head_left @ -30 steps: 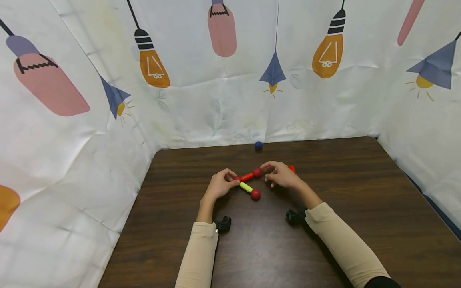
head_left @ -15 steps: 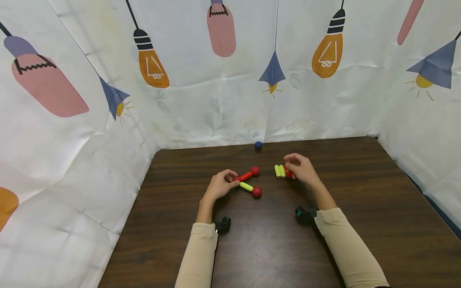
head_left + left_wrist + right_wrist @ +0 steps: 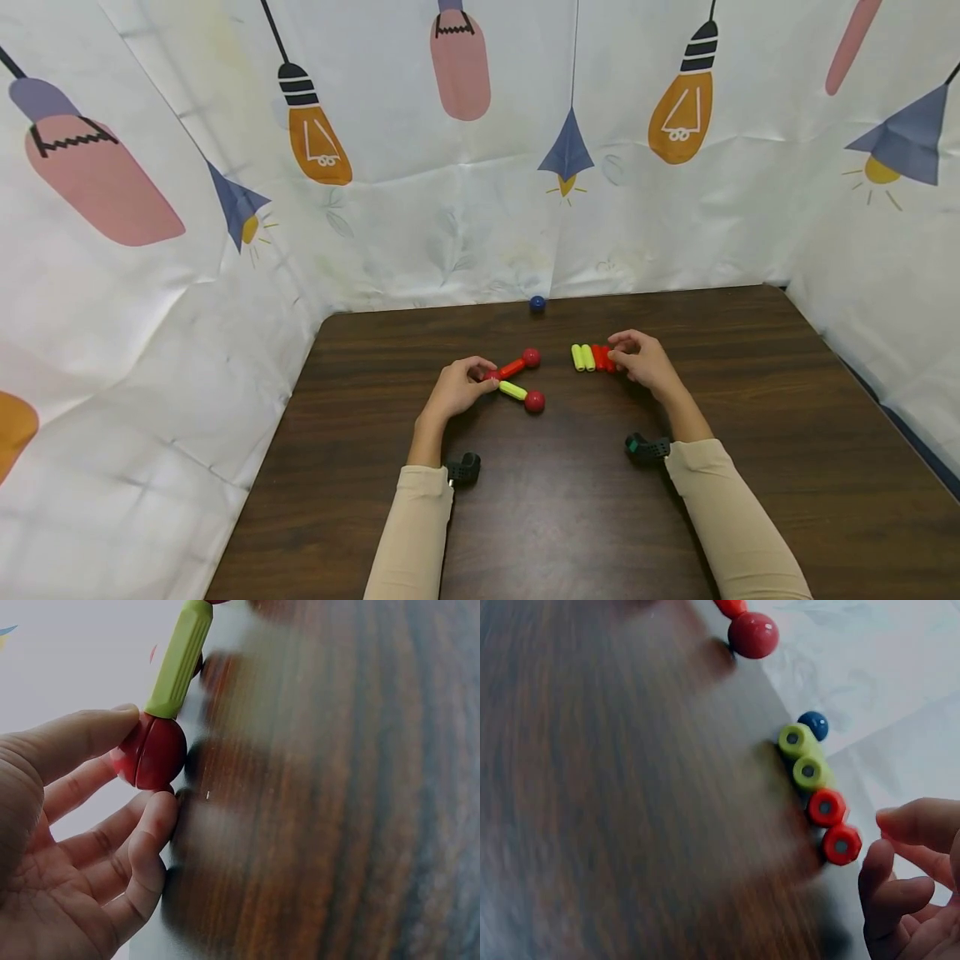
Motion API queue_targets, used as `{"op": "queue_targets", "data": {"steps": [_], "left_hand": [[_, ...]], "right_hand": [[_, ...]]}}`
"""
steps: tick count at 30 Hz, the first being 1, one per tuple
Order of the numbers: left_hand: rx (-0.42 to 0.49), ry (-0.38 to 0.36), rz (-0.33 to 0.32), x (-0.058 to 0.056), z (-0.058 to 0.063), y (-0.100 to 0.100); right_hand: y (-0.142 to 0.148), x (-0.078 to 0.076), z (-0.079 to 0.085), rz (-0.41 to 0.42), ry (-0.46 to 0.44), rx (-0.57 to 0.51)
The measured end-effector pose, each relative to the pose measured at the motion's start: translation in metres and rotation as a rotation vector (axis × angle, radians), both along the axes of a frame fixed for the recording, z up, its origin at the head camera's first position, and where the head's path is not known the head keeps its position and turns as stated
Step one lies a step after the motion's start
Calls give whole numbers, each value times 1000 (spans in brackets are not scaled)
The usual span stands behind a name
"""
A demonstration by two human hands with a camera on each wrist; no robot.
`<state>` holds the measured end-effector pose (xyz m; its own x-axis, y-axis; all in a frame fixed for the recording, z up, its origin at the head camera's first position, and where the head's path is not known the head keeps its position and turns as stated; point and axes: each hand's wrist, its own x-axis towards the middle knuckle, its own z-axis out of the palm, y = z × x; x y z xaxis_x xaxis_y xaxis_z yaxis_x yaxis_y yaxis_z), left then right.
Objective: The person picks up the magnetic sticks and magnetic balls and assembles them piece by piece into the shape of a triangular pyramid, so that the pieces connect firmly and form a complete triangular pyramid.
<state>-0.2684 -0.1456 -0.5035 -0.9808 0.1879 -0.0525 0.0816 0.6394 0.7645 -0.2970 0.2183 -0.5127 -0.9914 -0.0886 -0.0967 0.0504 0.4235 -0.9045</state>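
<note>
My left hand pinches a dark red ball between thumb and fingers. Joined to that ball are a yellow-green magnetic rod and a red magnetic rod, spread apart like a V. Each rod ends in another red ball, one at the back and one nearer. Fingers loosely bent, my right hand is beside the right end of a row of rods. Two yellow-green rods and two red rods lie side by side there; the right wrist view shows a small gap before my fingers.
A blue ball sits at the far edge of the dark wooden table. Behind the table hangs a white cloth printed with lamps. Dark wrist cameras are strapped on both wrists.
My right hand has moved right, from beside the back red ball to the rod row, which is now uncovered. The two joined rods shifted slightly; my left hand kept its hold.
</note>
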Motion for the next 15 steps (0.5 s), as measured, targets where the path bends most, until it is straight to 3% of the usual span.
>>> {"op": "queue_targets", "data": {"steps": [7, 15], "left_hand": [[13, -5, -1, 0, -1, -1], [34, -8, -17, 0, -1, -2]], "right_hand": [[3, -1, 0, 63, -23, 76], [13, -3, 5, 74, -46, 128]]}}
